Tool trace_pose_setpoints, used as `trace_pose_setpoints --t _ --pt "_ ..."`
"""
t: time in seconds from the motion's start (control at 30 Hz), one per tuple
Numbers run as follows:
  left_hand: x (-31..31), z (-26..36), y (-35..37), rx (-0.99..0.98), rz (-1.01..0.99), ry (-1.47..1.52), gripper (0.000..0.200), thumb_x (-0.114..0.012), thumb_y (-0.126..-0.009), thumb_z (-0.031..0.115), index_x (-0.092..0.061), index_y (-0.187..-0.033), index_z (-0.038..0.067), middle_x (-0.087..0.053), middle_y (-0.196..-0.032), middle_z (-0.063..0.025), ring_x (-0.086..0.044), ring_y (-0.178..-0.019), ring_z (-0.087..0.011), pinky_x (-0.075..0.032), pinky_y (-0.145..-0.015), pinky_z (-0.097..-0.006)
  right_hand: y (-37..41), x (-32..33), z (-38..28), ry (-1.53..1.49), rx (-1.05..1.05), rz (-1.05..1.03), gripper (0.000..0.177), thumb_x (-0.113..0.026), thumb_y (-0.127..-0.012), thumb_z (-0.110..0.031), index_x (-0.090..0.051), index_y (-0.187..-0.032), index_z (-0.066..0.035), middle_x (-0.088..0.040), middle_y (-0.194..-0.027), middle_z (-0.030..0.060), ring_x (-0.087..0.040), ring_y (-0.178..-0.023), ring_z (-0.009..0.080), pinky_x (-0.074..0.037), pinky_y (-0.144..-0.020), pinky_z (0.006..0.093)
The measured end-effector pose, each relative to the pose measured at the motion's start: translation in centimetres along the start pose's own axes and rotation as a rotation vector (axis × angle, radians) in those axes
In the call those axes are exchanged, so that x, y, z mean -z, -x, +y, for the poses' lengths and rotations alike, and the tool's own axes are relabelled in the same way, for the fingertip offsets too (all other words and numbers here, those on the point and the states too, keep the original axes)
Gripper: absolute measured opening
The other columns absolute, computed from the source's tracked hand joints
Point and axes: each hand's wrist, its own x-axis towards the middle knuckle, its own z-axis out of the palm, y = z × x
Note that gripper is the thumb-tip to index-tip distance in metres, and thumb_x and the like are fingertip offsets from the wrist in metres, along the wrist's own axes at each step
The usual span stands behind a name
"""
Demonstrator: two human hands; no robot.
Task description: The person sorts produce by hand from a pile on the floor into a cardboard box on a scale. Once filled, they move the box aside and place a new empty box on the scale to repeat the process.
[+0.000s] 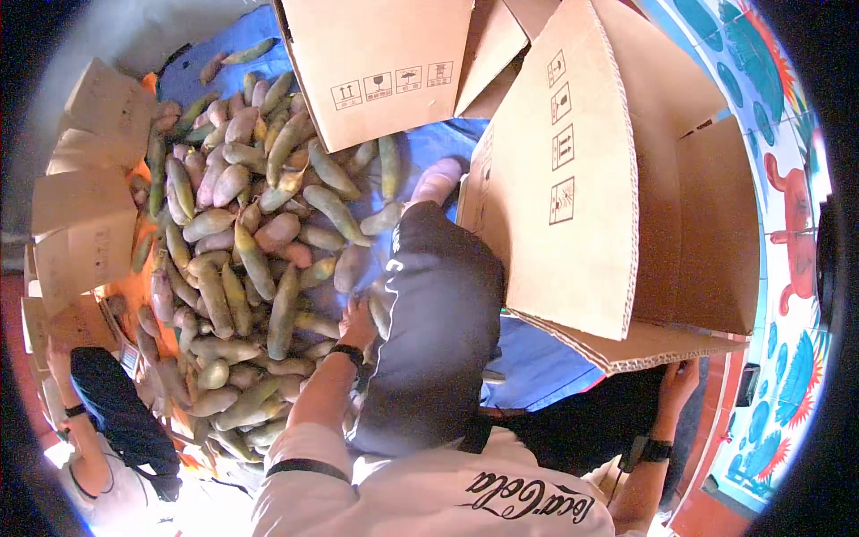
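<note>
My left hand (pixel 358 328) reaches down into a heap of long green and reddish mango-like fruits (pixel 255 259). Its fingers extend toward a dull purplish fruit (pixel 351 268) beside my leg, with the fingertips right at its near end. On the other side, my right hand (pixel 680 383) grips the lower edge of a large open cardboard box (pixel 573 179), which is tilted on its side with the flaps spread. A dark band circles each of my wrists.
A blue tarp (pixel 546 362) lies under the fruit and boxes. Another upright carton (pixel 385 72) stands at the far side. Smaller cartons (pixel 85 210) line the left, where another person's hand (pixel 59 362) touches one. My dark-trousered leg (pixel 438 313) extends between heap and box. A painted wall (pixel 778 268) borders the right.
</note>
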Motion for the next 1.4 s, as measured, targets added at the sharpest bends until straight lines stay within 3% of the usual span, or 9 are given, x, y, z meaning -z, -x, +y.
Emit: trace_pose_setpoints --t 0.2,0.3,0.47,0.63,0.7,0.83,1.2,1.3,1.4 --pt "0.6 -0.1 -1.5 -0.087 0.001 -0.201 0.06 -0.056 -0.076 0.01 -0.037 -0.134 0.012 -0.021 -0.146 -0.0179 -0.037 -0.126 -0.0353 -0.042 -0.097 -0.0445 0.0 -0.6 1.1 -0.054 0.109 0.021 0.029 -0.061 -0.08 -0.019 -0.056 -0.1 0.002 -0.062 -0.094 0.022 -0.059 -0.085 0.0404 -0.048 -0.074 0.0423" --pt "1.5 0.0 -2.4 -0.079 -0.107 -0.232 0.057 -0.064 -0.073 0.016 -0.043 -0.126 0.007 -0.03 -0.142 -0.019 -0.048 -0.116 -0.0376 -0.044 -0.094 -0.0442 0.2 -1.4 1.8 -0.114 0.053 0.051 0.033 -0.064 -0.078 -0.023 -0.057 -0.099 0.001 -0.062 -0.095 0.0222 -0.06 -0.087 0.0412 -0.048 -0.075 0.0438" --pt "6.8 1.6 0.1 -0.077 -0.19 -0.201 0.063 -0.078 -0.059 0.024 -0.051 -0.112 0.004 -0.063 -0.104 -0.0176 -0.063 -0.093 -0.0354 -0.051 -0.082 -0.0434 0.1 -1.2 1.3 -0.17 0.079 0.029 0.032 -0.063 -0.08 -0.022 -0.056 -0.1 0.002 -0.063 -0.093 0.0218 -0.06 -0.087 0.0412 -0.047 -0.075 0.0448" --pt "6.1 -0.6 0.8 -0.176 -0.183 -0.249 0.06 -0.074 -0.062 0.035 -0.054 -0.109 0.003 -0.064 -0.1 -0.0189 -0.063 -0.095 -0.0325 -0.051 -0.081 -0.0433 -0.7 1.1 -3.6 0.099 0.054 -0.092 0.021 -0.056 -0.086 -0.013 -0.054 -0.1 0.003 -0.061 -0.093 0.0238 -0.06 -0.087 0.0388 -0.047 -0.074 0.0434" --pt "6.6 -0.6 1.7 -0.228 -0.239 -0.356 0.06 -0.067 -0.067 0.045 -0.059 -0.108 0.003 -0.065 -0.099 -0.0177 -0.064 -0.092 -0.0339 -0.051 -0.08 -0.0433 -0.9 0.7 -4.4 0.052 0.095 -0.004 0.02 -0.055 -0.087 -0.012 -0.054 -0.101 0.003 -0.061 -0.094 0.024 -0.061 -0.087 0.0384 -0.047 -0.074 0.0429" --pt "4.2 -2.9 1.9 -0.263 -0.286 -0.259 0.045 -0.061 -0.072 0.038 -0.066 -0.099 0.002 -0.065 -0.102 -0.0194 -0.063 -0.096 -0.0329 -0.05 -0.082 -0.0428 -1.2 0.4 -5.5 -0.145 0.014 0.014 0.021 -0.053 -0.089 -0.011 -0.054 -0.107 0.002 -0.062 -0.097 0.0227 -0.061 -0.087 0.0377 -0.048 -0.073 0.0412" --pt "13.2 1.5 11.3 -0.062 -0.014 -0.244 0.048 -0.056 -0.077 0.049 -0.067 -0.096 0.007 -0.066 -0.096 -0.0161 -0.065 -0.089 -0.0314 -0.051 -0.077 -0.0428 -1.0 0.2 -5.9 -0.138 0.214 0.194 0.019 -0.054 -0.087 -0.008 -0.057 -0.104 -0.001 -0.063 -0.098 0.0196 -0.061 -0.086 0.0379 -0.049 -0.074 0.0437" --pt "17.4 2.3 12.6 0.047 0.204 -0.117 0.055 -0.059 -0.075 0.054 -0.067 -0.093 0.003 -0.066 -0.087 -0.0176 -0.064 -0.083 -0.033 -0.051 -0.073 -0.0424 -1.1 0.4 -6.1 -0.177 0.229 0.22 0.018 -0.054 -0.086 -0.006 -0.057 -0.103 0.0 -0.063 -0.097 0.0196 -0.061 -0.085 0.0382 -0.048 -0.072 0.0439" --pt "21.4 3.7 14.9 -0.151 0.783 0.198 0.047 -0.064 -0.078 0.045 -0.063 -0.089 -0.001 -0.064 -0.078 -0.0216 -0.061 -0.075 -0.0388 -0.048 -0.069 -0.0445 -0.9 0.7 -6.3 -0.213 0.218 0.23 0.018 -0.055 -0.084 -0.005 -0.056 -0.101 0.0 -0.063 -0.096 0.0197 -0.061 -0.083 0.0386 -0.049 -0.071 0.0436"
